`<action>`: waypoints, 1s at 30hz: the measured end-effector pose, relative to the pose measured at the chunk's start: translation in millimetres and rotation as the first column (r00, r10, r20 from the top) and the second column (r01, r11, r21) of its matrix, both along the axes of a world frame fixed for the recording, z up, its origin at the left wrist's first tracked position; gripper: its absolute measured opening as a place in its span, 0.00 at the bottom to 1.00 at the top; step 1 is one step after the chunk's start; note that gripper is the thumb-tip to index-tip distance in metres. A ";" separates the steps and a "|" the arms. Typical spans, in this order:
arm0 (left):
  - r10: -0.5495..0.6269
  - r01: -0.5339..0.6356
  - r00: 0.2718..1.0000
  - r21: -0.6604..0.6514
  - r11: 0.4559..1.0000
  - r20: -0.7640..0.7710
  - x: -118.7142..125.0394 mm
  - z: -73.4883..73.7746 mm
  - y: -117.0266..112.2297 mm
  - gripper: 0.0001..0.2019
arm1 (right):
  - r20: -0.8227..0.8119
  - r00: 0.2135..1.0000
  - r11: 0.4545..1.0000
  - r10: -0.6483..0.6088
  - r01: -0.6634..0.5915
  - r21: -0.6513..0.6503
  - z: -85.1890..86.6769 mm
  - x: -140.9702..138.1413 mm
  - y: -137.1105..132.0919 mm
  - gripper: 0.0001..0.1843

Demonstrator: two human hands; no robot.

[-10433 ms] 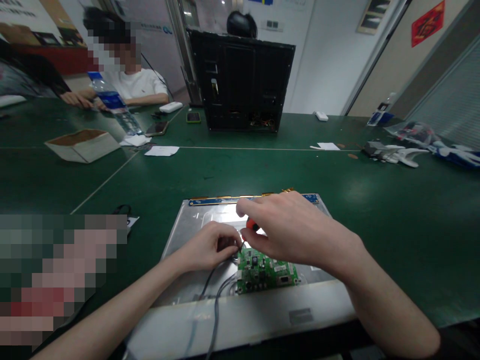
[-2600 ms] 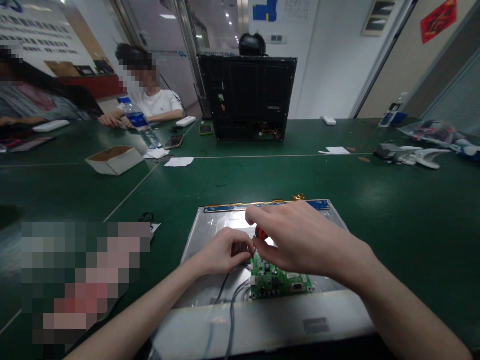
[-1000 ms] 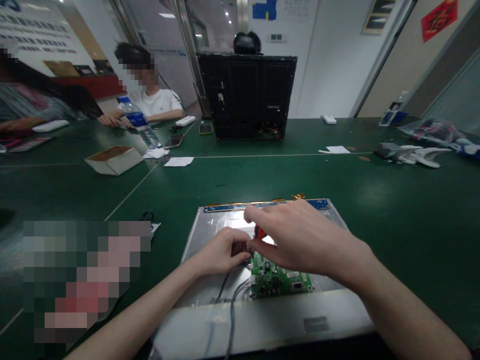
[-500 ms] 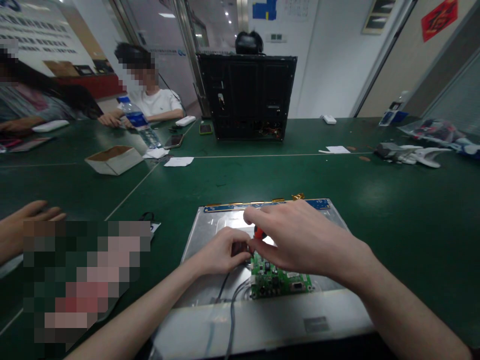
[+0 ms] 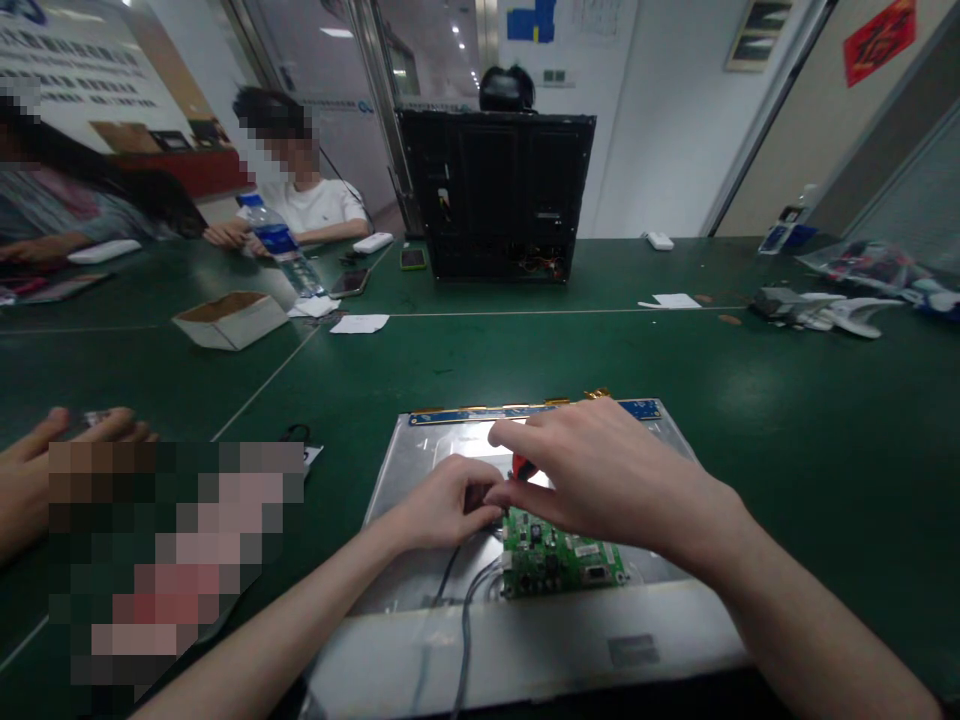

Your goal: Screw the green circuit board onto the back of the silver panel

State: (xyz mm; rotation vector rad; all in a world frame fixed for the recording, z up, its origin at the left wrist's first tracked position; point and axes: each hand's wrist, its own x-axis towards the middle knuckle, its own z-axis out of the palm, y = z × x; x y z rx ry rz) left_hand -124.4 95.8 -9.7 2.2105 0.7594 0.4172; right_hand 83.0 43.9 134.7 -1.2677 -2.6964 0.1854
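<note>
A silver metal display panel (image 5: 420, 462) lies back-up on the green table in front of me. A small green circuit board (image 5: 559, 565) sits on its near part, with grey cables (image 5: 459, 590) running off toward me. My right hand (image 5: 600, 475) is closed over a tool with a red-orange handle (image 5: 520, 466) at the board's far left corner. My left hand (image 5: 442, 505) is pinched shut beside it, at the cable ends next to the board. What its fingertips hold is hidden.
An upright black monitor shell (image 5: 495, 195) stands across the table. A cardboard box (image 5: 229, 318), water bottle (image 5: 279, 247), phones and paper slips lie at far left, where people sit. Another person's hand (image 5: 37, 470) rests at the left edge. White parts (image 5: 825, 312) lie far right.
Another person's hand has come in at the left edge and moved further onto the table. My two hands stay at the board's corner, almost unmoved.
</note>
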 end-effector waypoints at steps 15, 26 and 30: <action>0.004 -0.004 0.999 0.013 1.000 0.032 -0.7 -1.2 0.1 0.04 | 0.009 1.000 1.000 0.001 -0.001 0.031 0.8 0.1 0.1 0.07; 0.007 -0.007 1.000 0.017 1.000 0.019 -1.1 -1.8 -0.1 0.05 | -0.003 1.000 1.000 0.010 -0.009 0.026 1.4 -0.1 -0.8 0.06; 0.019 -0.020 0.999 0.028 0.999 0.031 -1.4 -2.6 -0.7 0.04 | -0.006 1.000 0.999 0.015 -0.015 0.033 1.6 -0.3 -0.7 0.02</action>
